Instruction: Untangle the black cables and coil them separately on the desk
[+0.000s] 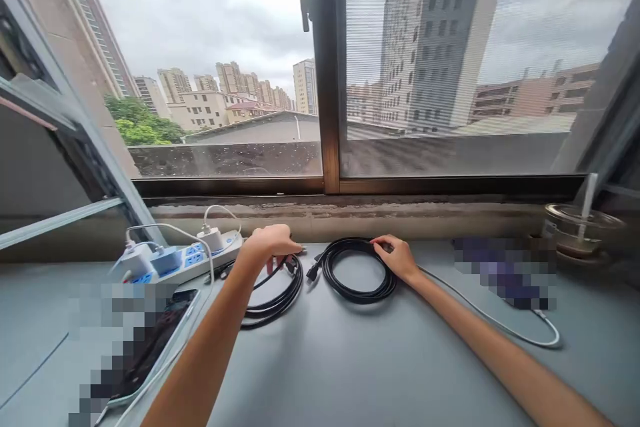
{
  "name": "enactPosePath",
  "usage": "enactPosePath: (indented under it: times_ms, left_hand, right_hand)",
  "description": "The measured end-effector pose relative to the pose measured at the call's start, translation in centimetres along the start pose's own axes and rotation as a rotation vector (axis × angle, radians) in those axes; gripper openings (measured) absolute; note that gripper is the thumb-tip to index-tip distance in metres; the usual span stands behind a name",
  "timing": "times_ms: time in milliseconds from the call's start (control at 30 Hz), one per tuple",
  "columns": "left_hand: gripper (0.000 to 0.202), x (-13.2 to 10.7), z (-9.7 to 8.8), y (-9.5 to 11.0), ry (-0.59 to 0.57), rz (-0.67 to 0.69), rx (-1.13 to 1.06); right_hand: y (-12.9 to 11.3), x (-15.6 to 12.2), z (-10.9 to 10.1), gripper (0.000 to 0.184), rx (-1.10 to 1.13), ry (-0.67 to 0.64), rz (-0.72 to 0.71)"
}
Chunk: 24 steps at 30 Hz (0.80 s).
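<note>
Two coils of black cable lie on a grey table under a window. My left hand (269, 242) is curled over the top of the left coil (277, 299), fingers closed around its plug end. My right hand (396, 255) rests on the right edge of the right coil (350, 271), its fingers pinching the cable loop. A loose black plug (313, 271) sticks out from that coil's left side.
A white and blue power strip (193, 260) with white chargers plugged in sits at the left. A tablet (155, 340) lies at the front left. A white cable (505, 327) runs to the right. A plastic cup with straw (580, 230) stands at far right.
</note>
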<state>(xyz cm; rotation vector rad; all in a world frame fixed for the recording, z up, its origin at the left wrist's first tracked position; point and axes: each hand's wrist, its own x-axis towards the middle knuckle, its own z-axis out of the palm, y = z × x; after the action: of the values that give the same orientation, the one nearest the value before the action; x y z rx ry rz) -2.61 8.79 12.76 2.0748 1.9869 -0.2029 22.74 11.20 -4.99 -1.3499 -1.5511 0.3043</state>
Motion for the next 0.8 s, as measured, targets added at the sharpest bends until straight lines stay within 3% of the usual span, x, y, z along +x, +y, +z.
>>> enactPosePath:
  times_ms: [100, 200, 367, 533, 600, 700, 800]
  left_hand:
    - [0.023, 0.0, 0.0, 0.4, 0.179, -0.051, -0.065]
    - [0.033, 1.4, 0.6, 0.1, 0.343, -0.13, -0.143]
    - [0.039, 3.4, 1.3, -0.9, 0.461, -0.127, -0.321]
    - [0.04, 2.2, 0.2, -0.4, 0.701, -0.082, -0.442]
    - [0.04, 1.1, -0.3, 0.3, 0.871, -0.015, -0.487]
    - [0.037, -0.8, -0.6, 1.8, 1.119, 0.195, -0.588]
    - [0.039, -2.6, -0.5, 3.4, 1.188, 0.327, -0.65]
  right_hand:
    - [0.4, -0.5, -0.1, 0.032, 0.002, -0.013, 0.002]
    - [0.9, -0.7, -0.4, 0.034, 0.0, -0.031, 0.005]
    - [1.3, -1.0, -0.8, 0.034, -0.038, -0.037, 0.0]
    - [1.3, -1.2, -1.0, 0.035, -0.078, -0.034, -0.008]
    - [1.3, -1.3, -1.0, 0.035, -0.094, -0.033, -0.018]
    - [1.1, -1.5, -1.1, 0.033, -0.125, -0.026, -0.032]
    - [0.8, -1.8, -1.3, 0.032, -0.202, 0.028, -0.059]
